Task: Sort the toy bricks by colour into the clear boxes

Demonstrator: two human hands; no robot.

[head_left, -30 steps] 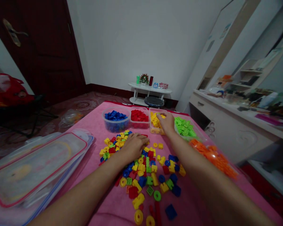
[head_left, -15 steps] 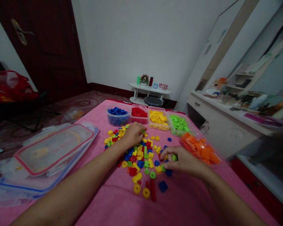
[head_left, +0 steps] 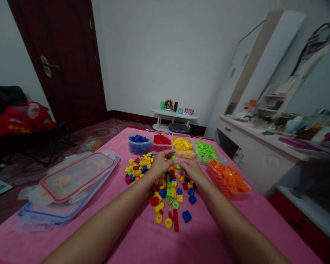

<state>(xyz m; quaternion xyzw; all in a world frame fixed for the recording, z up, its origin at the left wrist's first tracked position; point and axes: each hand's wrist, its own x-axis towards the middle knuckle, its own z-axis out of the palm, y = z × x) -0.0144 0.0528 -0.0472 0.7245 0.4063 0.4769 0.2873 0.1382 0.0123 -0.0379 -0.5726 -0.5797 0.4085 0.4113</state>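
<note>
My left hand (head_left: pixel 162 163) is over the far part of the loose pile of building blocks (head_left: pixel 160 183), fingers bent around a small green block (head_left: pixel 174 158). Just to its right, my right hand (head_left: pixel 193 171) points inward, and another green block (head_left: pixel 177 166) shows at its fingertips. The two hands nearly meet. Yellow, red, blue and green pieces lie below and around them. Closer to me are yellow round pieces (head_left: pixel 168 223), a long red block (head_left: pixel 176 220) and a blue block (head_left: pixel 186 216).
Beyond the pile stand clear tubs of blue blocks (head_left: pixel 139 148), red blocks (head_left: pixel 161 146), yellow blocks (head_left: pixel 183 154) and green blocks (head_left: pixel 206 160). A tub of orange blocks (head_left: pixel 231 196) is at the right. Stacked plastic lids (head_left: pixel 77 178) lie left on the pink cloth (head_left: pixel 121 242).
My right hand has moved left and away from me, with its green block, toward my left hand. The left hand has shifted slightly right. The camera view has tilted up.
</note>
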